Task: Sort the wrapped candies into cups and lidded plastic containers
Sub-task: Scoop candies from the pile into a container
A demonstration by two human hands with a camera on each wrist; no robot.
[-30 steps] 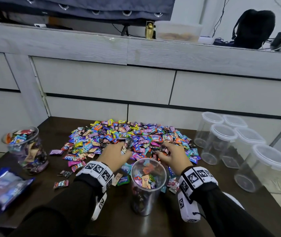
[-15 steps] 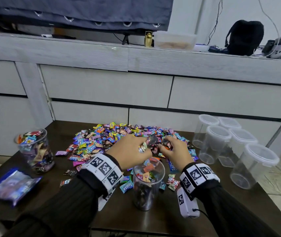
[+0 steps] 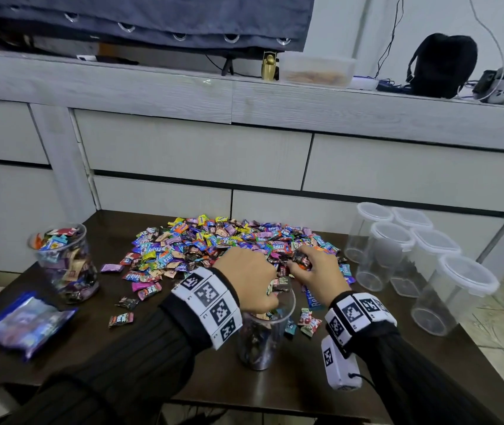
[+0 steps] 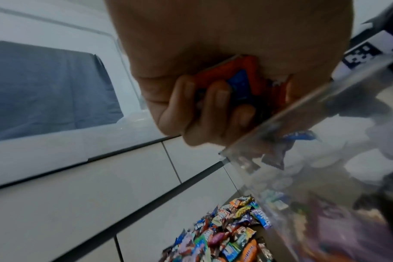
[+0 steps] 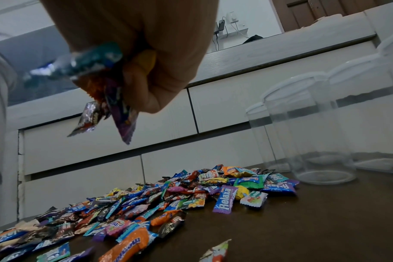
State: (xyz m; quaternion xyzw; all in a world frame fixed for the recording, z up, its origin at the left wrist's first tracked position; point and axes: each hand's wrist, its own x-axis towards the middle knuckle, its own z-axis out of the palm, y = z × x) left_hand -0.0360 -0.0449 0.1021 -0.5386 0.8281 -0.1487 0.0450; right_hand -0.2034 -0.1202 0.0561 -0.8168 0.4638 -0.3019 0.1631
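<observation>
Most of the sort is still undone, judging by the pile: a big heap of wrapped candies (image 3: 229,243) covers the middle of the dark surface (image 3: 158,348), with a few strays lying near its front edge. Done so far: one wide clear cup (image 3: 65,262) at far left looks full to the brim, and a tall clear cup (image 3: 261,335) at front centre is partly filled. Five lidded plastic containers (image 3: 397,250) stand grouped at the right, lids on, empty as far as I can tell.

Left hand (image 3: 249,280) is over the tall cup's mouth, fingers (image 4: 220,99) curled round a fistful of candies, an orange-and-blue wrapper showing in the left wrist view; likely mid-drop. Right hand (image 3: 315,271) is just beyond the cup at the near edge of the pile, gripping a bunch of candies (image 5: 105,88) with wrapper ends hanging out below the fist.

Also around: a blue plastic bag (image 3: 20,323) at the front left of the surface, grey drawer fronts behind, and a shelf above with a black backpack (image 3: 443,65) and a tub. In the way: both hands crowd the narrow cup mouth, so pieces could spill; the container lids must come off before filling.
</observation>
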